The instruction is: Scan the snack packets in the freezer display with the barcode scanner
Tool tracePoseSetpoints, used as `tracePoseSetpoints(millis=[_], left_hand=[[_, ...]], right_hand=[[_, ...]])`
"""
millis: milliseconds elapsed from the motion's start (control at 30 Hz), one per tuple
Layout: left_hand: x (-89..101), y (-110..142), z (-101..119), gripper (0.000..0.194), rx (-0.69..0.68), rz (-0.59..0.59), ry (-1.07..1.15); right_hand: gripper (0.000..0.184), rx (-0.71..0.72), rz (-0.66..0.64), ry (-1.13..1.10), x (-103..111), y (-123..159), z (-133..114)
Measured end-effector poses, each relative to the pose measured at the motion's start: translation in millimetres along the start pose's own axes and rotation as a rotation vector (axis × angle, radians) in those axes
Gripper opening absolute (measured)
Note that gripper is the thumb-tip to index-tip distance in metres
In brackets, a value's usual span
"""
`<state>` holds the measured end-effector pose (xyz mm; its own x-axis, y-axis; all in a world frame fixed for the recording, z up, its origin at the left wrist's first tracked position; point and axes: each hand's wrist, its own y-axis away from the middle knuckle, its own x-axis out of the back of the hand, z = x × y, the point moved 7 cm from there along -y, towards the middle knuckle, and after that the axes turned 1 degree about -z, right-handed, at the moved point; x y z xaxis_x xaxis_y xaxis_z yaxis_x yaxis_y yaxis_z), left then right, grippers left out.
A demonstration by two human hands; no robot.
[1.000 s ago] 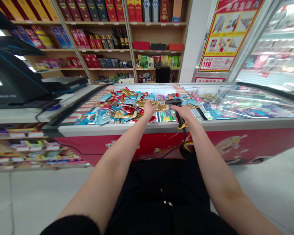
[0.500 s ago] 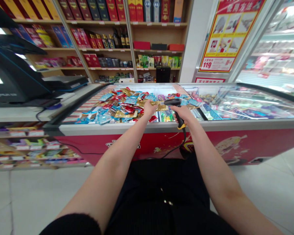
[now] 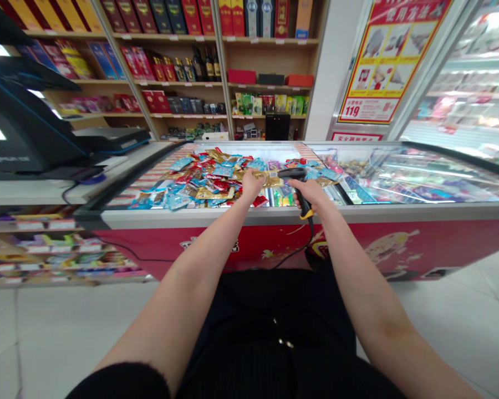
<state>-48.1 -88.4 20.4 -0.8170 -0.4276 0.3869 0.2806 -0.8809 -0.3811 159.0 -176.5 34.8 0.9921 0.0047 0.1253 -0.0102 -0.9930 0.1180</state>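
My left hand (image 3: 251,184) is closed on a gold snack packet (image 3: 273,180), which reaches out to the right from my fingers. In my right hand (image 3: 310,191) is a black and yellow barcode scanner (image 3: 303,204), its head pointing left, close by the packet's right end. A cable (image 3: 310,230) hangs from the scanner's handle. Beneath and left of my hands, a heap of red, blue and gold packets (image 3: 216,177) lies on top of the chest freezer (image 3: 216,219). Smaller piles of similar packets lie beyond the scanner.
A black scale-like machine (image 3: 33,133) stands on the white counter (image 3: 33,191) at the left. The freezer's glass top (image 3: 432,174) stretches right, with goods below it. Wooden shelves (image 3: 168,39) with boxes and bottles rise behind. A red poster (image 3: 393,61) hangs at the back right.
Both hands stay almost in place. The gold packet's right end and the scanner head have shifted slightly, and a white printed patch on the packet shows more plainly by the scanner head.
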Motion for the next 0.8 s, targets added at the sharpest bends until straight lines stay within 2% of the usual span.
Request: tracePoseSetpoints(millis=[100, 200, 267, 400, 467, 533, 633, 733, 800], left_hand=[[9.8, -4, -6, 0.024, 0.02, 0.027, 0.023], [29.9, -14, -13, 0.022, 0.032, 0.077, 0.072], [52.0, -23, -16, 0.023, 0.046, 0.148, 0.096], [110.3, -41, -28, 0.032, 0.122, 0.351, 0.069], [137.8, -44, -37, 0.04, 0.161, 0.439, -0.004], [157.6, -41, -45, 0.046, 0.18, 0.482, -0.123], [167.8, -32, -58, 0.046, 0.191, 0.444, -0.301], [161.4, -25, -69, 0.031, 0.207, 0.353, -0.371], [156.4, -22, -70, 0.024, 0.202, 0.335, -0.382]], right_hand=[[0.028, -0.016, -0.003, -0.007, -3, 2, -1], [0.027, -0.02, 0.003, -0.015, -6, 4, -3], [0.027, -0.013, 0.003, -0.019, -9, 4, -5], [0.026, -0.013, 0.006, -0.029, -14, 2, -5], [0.027, -0.019, 0.006, -0.026, -17, 1, -4], [0.027, -0.024, -0.003, -0.019, -20, -1, -2], [0.027, -0.03, -0.022, -0.006, -25, -4, 1], [0.028, -0.03, -0.033, -0.006, -28, -5, 3], [0.029, -0.03, -0.031, -0.009, -27, -5, 4]])
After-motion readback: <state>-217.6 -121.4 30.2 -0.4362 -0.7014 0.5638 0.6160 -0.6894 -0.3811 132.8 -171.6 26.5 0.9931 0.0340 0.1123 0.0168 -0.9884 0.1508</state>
